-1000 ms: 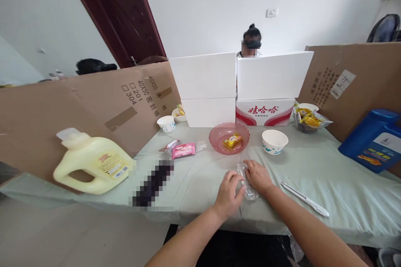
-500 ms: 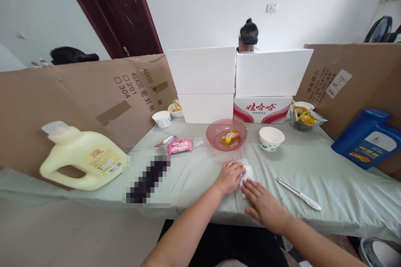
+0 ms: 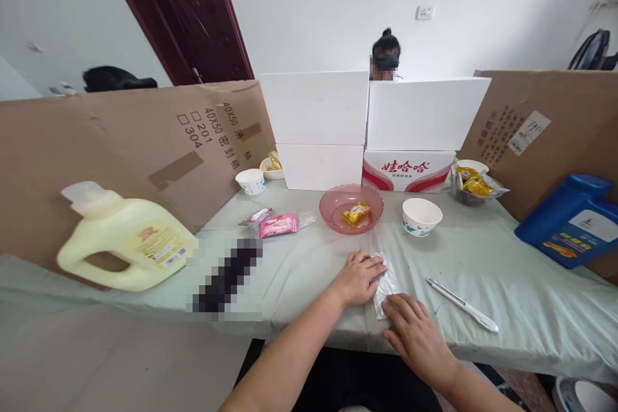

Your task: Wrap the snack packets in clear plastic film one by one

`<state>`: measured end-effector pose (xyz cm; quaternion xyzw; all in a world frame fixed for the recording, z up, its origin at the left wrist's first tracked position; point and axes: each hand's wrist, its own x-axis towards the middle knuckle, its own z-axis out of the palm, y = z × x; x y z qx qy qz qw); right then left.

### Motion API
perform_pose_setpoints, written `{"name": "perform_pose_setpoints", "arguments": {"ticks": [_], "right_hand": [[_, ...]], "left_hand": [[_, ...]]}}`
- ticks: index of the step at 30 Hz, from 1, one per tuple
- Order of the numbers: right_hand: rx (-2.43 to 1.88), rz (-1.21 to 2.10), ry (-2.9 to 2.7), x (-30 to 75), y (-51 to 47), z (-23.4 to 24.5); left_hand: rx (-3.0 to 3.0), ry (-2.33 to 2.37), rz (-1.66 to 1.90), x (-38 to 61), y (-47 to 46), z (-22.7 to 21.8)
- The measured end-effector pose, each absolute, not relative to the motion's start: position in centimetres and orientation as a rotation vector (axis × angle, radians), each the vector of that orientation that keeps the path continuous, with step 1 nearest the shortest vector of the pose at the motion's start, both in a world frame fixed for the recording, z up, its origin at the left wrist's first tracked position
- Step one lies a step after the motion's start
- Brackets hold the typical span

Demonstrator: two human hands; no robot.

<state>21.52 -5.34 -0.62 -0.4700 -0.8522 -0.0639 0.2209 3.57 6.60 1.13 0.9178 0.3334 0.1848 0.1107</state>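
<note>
A folded piece of clear, crinkled plastic [image 3: 387, 283] lies on the cloth in front of me, perhaps bubble wrap or a bag. My left hand [image 3: 360, 278] rests over its upper left edge, fingers laid across it and thumb apart from them. At its lower right edge my right hand [image 3: 419, 333] has its fingers stretched out, the tips touching the plastic. Just beyond stands a pink see-through bowl [image 3: 331, 222] with a yellow wrapped snack [image 3: 356, 213] in it. A white paper bowl [image 3: 421, 217] is to its right. A white utility knife [image 3: 462, 306] lies right of my right hand.
A pink packet [image 3: 279, 224] lies left of the bowl. A yellow jug [image 3: 145, 238] is at the left, a blue bottle [image 3: 570, 219] at the right. White boxes [image 3: 318, 109] and cardboard panels [image 3: 120, 135] wall the table. Beyond them a person's head [image 3: 386, 48] shows.
My right hand has shifted down and slightly right, baring more of the plastic. The left hand stays near the upper edge. The whole view has tilted slightly.
</note>
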Motion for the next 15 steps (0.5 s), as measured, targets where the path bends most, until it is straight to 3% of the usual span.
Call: {"name": "perform_pose_setpoints", "arguments": {"ticks": [15], "right_hand": [[-1.194, 0.264, -2.496, 22.1, -1.9, 3.6]], "left_hand": [[2.573, 0.993, 0.482, 3.5, 6.9, 1.2]]}}
